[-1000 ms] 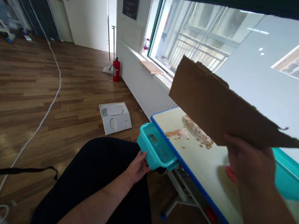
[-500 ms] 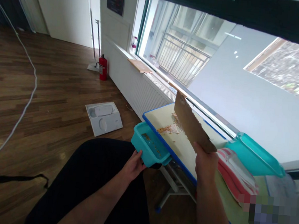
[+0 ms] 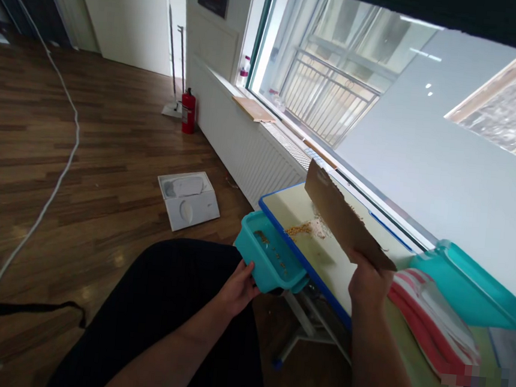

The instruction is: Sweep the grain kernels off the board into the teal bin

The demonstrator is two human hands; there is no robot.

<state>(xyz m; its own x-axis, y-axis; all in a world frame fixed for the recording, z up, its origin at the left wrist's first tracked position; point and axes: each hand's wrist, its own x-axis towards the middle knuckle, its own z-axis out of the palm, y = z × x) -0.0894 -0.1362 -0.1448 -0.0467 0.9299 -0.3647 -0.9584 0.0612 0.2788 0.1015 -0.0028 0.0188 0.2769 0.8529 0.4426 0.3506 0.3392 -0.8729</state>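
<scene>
My left hand [image 3: 239, 288] grips the near end of a teal plastic bin [image 3: 259, 260], held just below the edge of a cream table [image 3: 327, 278] with a blue rim. Some grains lie on the bin's bottom. In my right hand [image 3: 367, 284] is a torn piece of cardboard [image 3: 344, 216], tilted on edge over the tabletop. A loose pile of yellow and whitish grains [image 3: 306, 229] sits on the table between the cardboard and the bin; part of it is hidden behind the cardboard.
A folded red-and-white towel [image 3: 436, 320] and a second teal bin [image 3: 480, 285] stand on the right. A radiator [image 3: 244, 141] runs under the window. On the floor are an open white box [image 3: 189, 199], a fire extinguisher [image 3: 188, 112] and a white cable [image 3: 69, 159].
The cardboard has shifted across the table, and the grain pile looks more gathered near the table edge. The view has turned slightly. My left hand keeps its hold on the bin.
</scene>
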